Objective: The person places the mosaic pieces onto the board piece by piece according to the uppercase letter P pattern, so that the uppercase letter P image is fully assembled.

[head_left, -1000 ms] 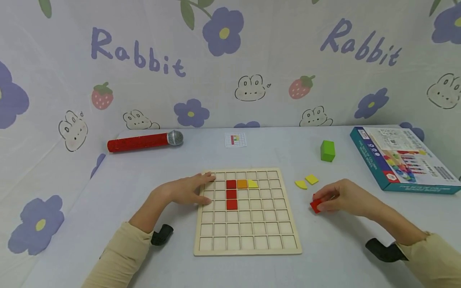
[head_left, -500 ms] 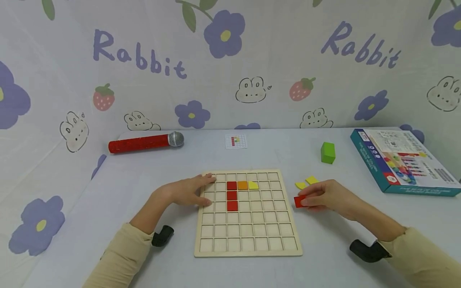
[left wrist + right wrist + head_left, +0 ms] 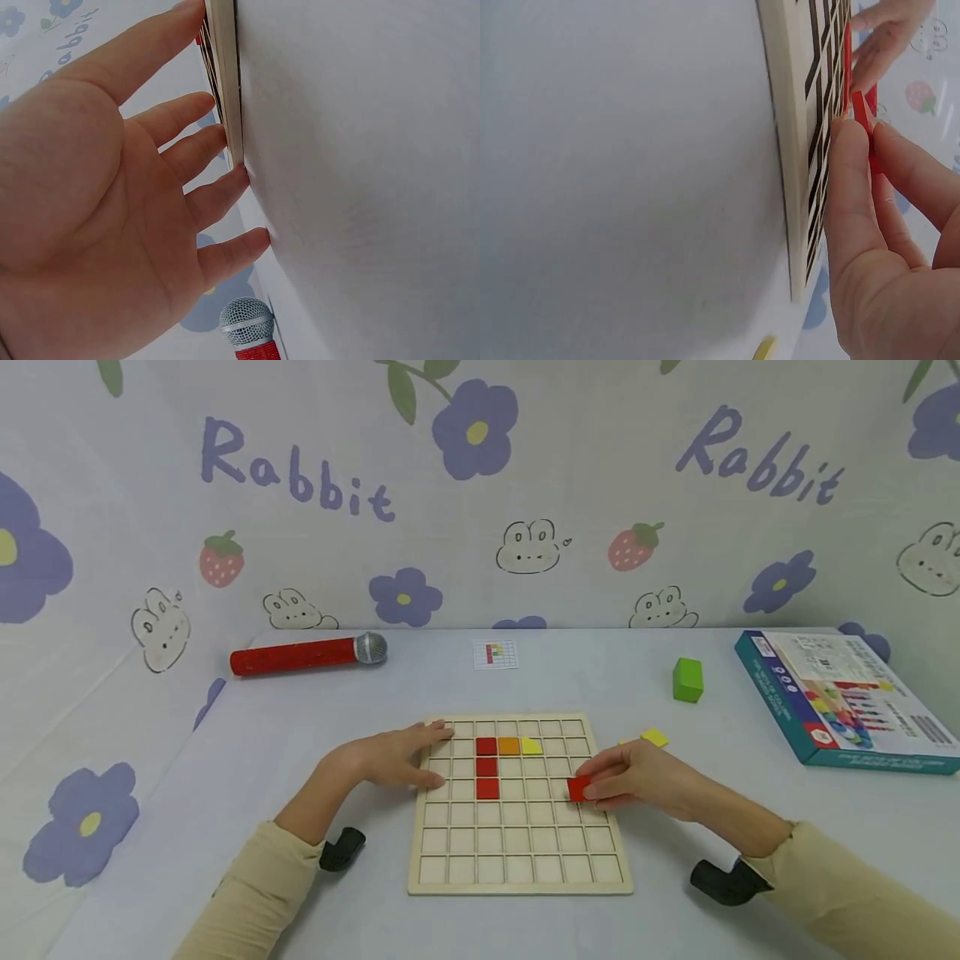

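A wooden grid board (image 3: 517, 887) lies on the table in the head view, with three red square tiles (image 3: 487, 767) in a column. To the right of the top red tile sit an orange tile (image 3: 509, 746) and a yellow tile (image 3: 532, 746) with one rounded corner. My left hand (image 3: 390, 757) rests on the board's left edge, fingers spread; the left wrist view shows its fingertips at that edge. Between thumb and fingers my right hand (image 3: 645, 774) pinches another red square tile (image 3: 577, 788), over the board's right columns. The right wrist view shows this held tile (image 3: 864, 116) edge-on.
Beyond the right hand lies a yellow square tile (image 3: 656, 738), another yellow piece mostly hidden. Farther back stand a green block (image 3: 687, 680) and a flat game box (image 3: 847, 702). A small pattern card (image 3: 496, 654) and a red microphone (image 3: 307, 656) lie behind the board.
My right hand has carried the red tile leftward from the table right of the board to above its right columns. The left hand has stayed on the board's edge.
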A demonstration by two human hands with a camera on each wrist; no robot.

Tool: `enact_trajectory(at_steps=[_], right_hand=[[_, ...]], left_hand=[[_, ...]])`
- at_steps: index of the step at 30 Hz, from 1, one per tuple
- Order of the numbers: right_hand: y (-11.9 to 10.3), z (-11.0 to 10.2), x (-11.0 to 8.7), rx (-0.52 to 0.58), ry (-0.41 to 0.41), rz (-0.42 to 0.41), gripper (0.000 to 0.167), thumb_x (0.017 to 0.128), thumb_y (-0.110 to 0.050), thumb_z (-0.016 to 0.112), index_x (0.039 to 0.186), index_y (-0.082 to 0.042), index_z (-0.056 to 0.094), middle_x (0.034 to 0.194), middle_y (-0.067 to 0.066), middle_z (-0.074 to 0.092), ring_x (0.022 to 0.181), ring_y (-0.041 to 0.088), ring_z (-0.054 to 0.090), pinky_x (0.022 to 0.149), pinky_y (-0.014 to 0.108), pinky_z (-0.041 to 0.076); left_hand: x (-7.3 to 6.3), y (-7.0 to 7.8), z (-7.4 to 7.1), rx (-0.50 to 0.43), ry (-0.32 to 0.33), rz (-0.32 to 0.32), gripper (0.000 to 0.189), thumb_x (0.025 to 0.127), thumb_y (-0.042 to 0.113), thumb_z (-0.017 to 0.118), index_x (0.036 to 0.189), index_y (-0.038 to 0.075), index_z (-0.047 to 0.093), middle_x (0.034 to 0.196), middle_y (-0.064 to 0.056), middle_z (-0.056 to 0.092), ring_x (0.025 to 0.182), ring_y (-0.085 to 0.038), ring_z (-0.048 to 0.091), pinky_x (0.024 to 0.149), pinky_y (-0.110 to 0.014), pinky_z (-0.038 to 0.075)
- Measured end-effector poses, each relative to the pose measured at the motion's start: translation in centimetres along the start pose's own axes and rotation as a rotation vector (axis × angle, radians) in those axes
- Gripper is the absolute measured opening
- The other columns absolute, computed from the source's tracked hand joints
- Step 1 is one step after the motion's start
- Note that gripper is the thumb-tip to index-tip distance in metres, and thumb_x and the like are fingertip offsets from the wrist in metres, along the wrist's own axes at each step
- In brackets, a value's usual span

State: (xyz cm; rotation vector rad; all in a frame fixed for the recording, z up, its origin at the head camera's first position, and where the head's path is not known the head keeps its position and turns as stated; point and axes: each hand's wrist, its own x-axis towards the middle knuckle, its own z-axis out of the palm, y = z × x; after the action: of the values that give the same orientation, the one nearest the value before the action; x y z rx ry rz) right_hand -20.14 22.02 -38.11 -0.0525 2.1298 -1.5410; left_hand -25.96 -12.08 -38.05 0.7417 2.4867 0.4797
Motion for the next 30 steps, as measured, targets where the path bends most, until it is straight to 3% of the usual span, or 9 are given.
enact_trajectory(at_steps=[12,16,21,30], right_hand=[[-1.4,4.4,1.4,-0.032,-0.031,0.003,0.029,0.083,-0.005,0.073,0.110,0.003,0.067,0.097,0.012,0.069,0.082,0.022,0.069,0.073,0.034,0.055],[-1.7,5.9,1.8,0.003,-0.053,0.000,0.028,0.083,-0.003,0.073,0.109,0.005,0.067,0.098,0.013,0.069,0.082,0.022,0.069,0.072,0.035,0.056],[-2.0,7.2,2.3,0.031,-0.054,0.012,0.028,0.083,-0.003,0.073,0.109,0.005,0.068,0.098,0.012,0.068,0.082,0.022,0.069,0.071,0.035,0.056],[-2.2,8.7,2.7,-0.005,-0.033,-0.018,0.025,0.082,-0.005,0.074,0.105,0.004,0.068,0.084,0.011,0.070,0.071,0.020,0.069,0.067,0.032,0.056]], left_hand=[[-0.2,0.2,-0.1,-0.010,-0.001,-0.003,0.075,0.092,0.035,0.064,0.152,0.015,0.024,0.158,-0.007,0.014,0.144,-0.028,0.009,0.112,-0.048,0.017],[-0.1,0.2,-0.1,-0.011,-0.001,0.000,0.075,0.092,0.035,0.064,0.152,0.015,0.024,0.158,-0.007,0.014,0.144,-0.028,0.009,0.112,-0.048,0.017],[-0.1,0.2,-0.1,-0.013,-0.003,0.004,0.075,0.091,0.035,0.064,0.152,0.015,0.025,0.158,-0.007,0.014,0.144,-0.028,0.009,0.112,-0.048,0.017],[-0.1,0.3,-0.2,-0.008,-0.007,-0.003,0.075,0.091,0.035,0.064,0.152,0.015,0.025,0.158,-0.006,0.014,0.144,-0.027,0.009,0.112,-0.048,0.017]])
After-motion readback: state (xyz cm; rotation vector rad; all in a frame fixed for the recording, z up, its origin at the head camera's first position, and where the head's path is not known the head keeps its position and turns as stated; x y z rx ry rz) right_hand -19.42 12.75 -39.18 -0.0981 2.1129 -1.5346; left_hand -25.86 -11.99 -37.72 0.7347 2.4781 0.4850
